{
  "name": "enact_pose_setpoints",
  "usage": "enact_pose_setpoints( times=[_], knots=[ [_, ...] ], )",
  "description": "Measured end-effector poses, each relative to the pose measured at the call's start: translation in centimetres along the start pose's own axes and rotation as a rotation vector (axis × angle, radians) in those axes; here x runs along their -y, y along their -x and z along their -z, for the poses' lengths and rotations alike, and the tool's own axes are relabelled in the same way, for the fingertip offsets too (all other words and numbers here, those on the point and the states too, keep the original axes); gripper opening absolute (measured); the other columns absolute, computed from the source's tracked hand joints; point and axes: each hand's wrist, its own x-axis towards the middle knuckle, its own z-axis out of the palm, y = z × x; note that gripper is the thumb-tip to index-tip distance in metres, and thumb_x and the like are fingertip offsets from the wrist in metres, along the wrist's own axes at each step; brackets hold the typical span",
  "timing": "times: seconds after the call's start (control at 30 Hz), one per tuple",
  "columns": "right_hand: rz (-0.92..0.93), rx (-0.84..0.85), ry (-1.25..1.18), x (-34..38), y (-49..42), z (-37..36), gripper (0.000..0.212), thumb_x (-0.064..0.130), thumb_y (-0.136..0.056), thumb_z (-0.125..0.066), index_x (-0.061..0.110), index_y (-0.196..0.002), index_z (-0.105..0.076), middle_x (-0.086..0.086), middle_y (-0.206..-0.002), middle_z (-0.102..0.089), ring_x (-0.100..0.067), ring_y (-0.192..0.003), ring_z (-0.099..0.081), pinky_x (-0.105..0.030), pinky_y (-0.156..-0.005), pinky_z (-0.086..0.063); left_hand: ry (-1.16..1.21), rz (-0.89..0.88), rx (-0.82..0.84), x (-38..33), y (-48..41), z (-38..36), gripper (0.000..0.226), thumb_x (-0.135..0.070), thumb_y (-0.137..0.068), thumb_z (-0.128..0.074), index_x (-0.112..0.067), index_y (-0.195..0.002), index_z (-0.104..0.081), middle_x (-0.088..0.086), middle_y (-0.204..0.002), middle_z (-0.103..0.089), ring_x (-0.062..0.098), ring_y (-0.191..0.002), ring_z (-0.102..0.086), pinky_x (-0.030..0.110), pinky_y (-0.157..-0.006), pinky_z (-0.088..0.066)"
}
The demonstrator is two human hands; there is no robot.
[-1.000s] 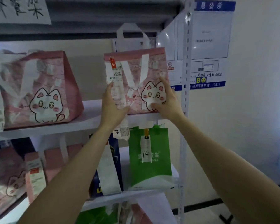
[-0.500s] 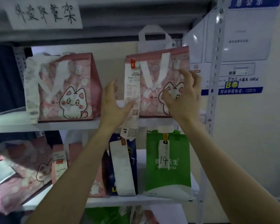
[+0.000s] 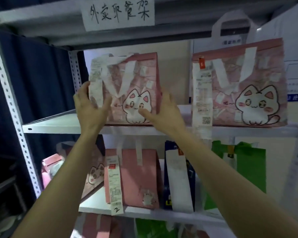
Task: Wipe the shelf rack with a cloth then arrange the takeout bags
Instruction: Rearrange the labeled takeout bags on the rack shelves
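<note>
1. Head view: white metal shelf rack (image 3: 62, 121) with perforated uprights fills the frame, a dark curtain behind it at 9 o'clock and a handwritten paper sign (image 3: 118, 12) taped to the upper shelf edge at 12 o'clock.
2. On the middle shelf stands a pink cat-print takeout bag (image 3: 136, 93), upright, near the frame's centre, with a long receipt (image 3: 95, 86) hanging down its left face.
3. The left hand (image 3: 89, 109) is spread open with its fingers on the bag's left edge, over the receipt; it cups the bag rather than closing round it.
4. The right hand (image 3: 163, 112) is also open, its palm against the bag's right edge and its thumb on the cat drawing.
5. At 3 o'clock on the same shelf a second pink cat bag (image 3: 248, 86) stands upright, apart from the first, with its own receipt dangling past the shelf lip.
6. On the shelf below, at 6 o'clock, stand a plain pink bag (image 3: 141, 177) with a receipt marked 2, a navy bag (image 3: 191, 179) and a green bag (image 3: 248, 169) side by side.
7. At 7 o'clock another pink cat bag (image 3: 93, 176) leans tilted, partly hidden by the left forearm.
</note>
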Motion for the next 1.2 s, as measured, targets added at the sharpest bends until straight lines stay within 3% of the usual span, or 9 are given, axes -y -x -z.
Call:
enact_pose_setpoints(
  times=[0.17,0.23,0.33,0.5,0.6,0.77,0.97,1.1,1.2],
  knots=[
    [-0.12,0.005,-0.051,0.3,-1.5,-5.9,0.107,0.038,-0.078,-0.092,0.022,-0.159,-0.024,0.003,-0.146,-0.062,-0.024,-0.128,-0.063,-0.038,-0.097,-0.055,0.061,0.003,0.446,6.8,-2.7,2.1,0.099,-0.06,-0.086,-0.085,-0.043,-0.166,-0.03,-0.018,-0.171,-0.033,0.001,-0.149,-0.034,0.032,-0.117,-0.037],
    [-0.146,-0.018,-0.032,1.4,-2.2,-8.5,0.111,0.035,-0.076,-0.094,0.02,-0.159,-0.022,0.0,-0.145,-0.062,-0.026,-0.126,-0.063,-0.044,-0.101,-0.057,0.034,-0.036,0.504,9.3,-4.2,3.4,0.111,-0.061,-0.075,-0.092,-0.046,-0.164,-0.029,-0.018,-0.17,-0.034,0.0,-0.148,-0.034,0.029,-0.115,-0.034],
    [-0.149,-0.027,-0.032,3.7,-3.1,-13.1,0.105,0.034,-0.073,-0.094,0.02,-0.152,-0.027,0.005,-0.132,-0.064,-0.022,-0.116,-0.066,-0.035,-0.088,-0.055,-0.01,-0.05,0.533,12.9,-6.9,6.8,0.123,-0.064,-0.064,-0.097,-0.046,-0.164,-0.027,-0.018,-0.167,-0.035,-0.003,-0.145,-0.034,0.025,-0.115,-0.031],
    [-0.142,0.013,-0.034,8.0,-4.8,-20.6,0.105,0.037,-0.07,-0.094,0.024,-0.148,-0.025,0.009,-0.124,-0.066,-0.016,-0.104,-0.067,-0.035,-0.086,-0.058,-0.067,-0.026,0.54,17.6,-10.5,12.9,0.137,-0.09,-0.047,-0.087,-0.048,-0.162,-0.026,-0.004,-0.157,-0.033,0.004,-0.137,-0.035,0.027,-0.115,-0.034],
    [-0.125,0.046,-0.023,10.2,-5.4,-24.1,0.102,0.036,-0.071,-0.094,0.026,-0.145,-0.025,0.011,-0.125,-0.062,-0.014,-0.103,-0.065,-0.037,-0.087,-0.06,-0.092,-0.015,0.524,19.7,-11.6,15.3,0.126,-0.074,-0.057,-0.092,-0.047,-0.162,-0.028,-0.002,-0.155,-0.023,0.016,-0.147,-0.032,0.04,-0.124,-0.037],
    [-0.111,0.056,-0.013,12.2,-5.9,-27.4,0.105,0.033,-0.074,-0.095,0.025,-0.147,-0.021,0.001,-0.138,-0.061,-0.02,-0.114,-0.065,-0.042,-0.089,-0.062,-0.102,-0.054,0.481,22.0,-12.7,17.4,0.114,-0.045,-0.073,-0.099,-0.04,-0.164,-0.03,0.0,-0.171,-0.002,0.026,-0.165,-0.008,0.052,-0.133,-0.023],
    [-0.13,0.049,-0.006,12.9,-5.6,-27.8,0.105,0.044,-0.071,-0.096,0.031,-0.146,-0.022,0.008,-0.134,-0.059,-0.017,-0.116,-0.064,-0.047,-0.09,-0.064,-0.137,-0.092,0.466,22.4,-12.4,17.9,0.109,-0.038,-0.08,-0.097,-0.041,-0.166,-0.029,-0.005,-0.177,0.019,0.024,-0.168,0.002,0.039,-0.123,-0.019],
    [-0.1,0.053,0.012,12.9,-4.9,-26.3,0.114,0.059,-0.071,-0.093,0.031,-0.157,-0.023,0.006,-0.152,-0.056,-0.011,-0.123,-0.059,-0.037,-0.096,-0.058,-0.176,-0.217,0.34,20.8,-11.3,17.9,0.103,-0.033,-0.08,-0.097,-0.039,-0.163,-0.036,-0.002,-0.178,0.013,0.026,-0.167,0.004,0.044,-0.126,-0.016],
    [-0.107,0.026,0.105,12.3,-4.1,-24.1,0.112,0.064,-0.078,-0.085,0.025,-0.164,-0.024,0.0,-0.162,-0.048,-0.02,-0.141,-0.052,-0.048,-0.108,-0.051,-0.092,-0.332,0.248,18.2,-10.3,16.7,0.091,-0.029,-0.081,-0.091,-0.035,-0.158,-0.043,0.001,-0.177,-0.003,0.024,-0.166,-0.006,0.057,-0.128,-0.035]
  ],
)
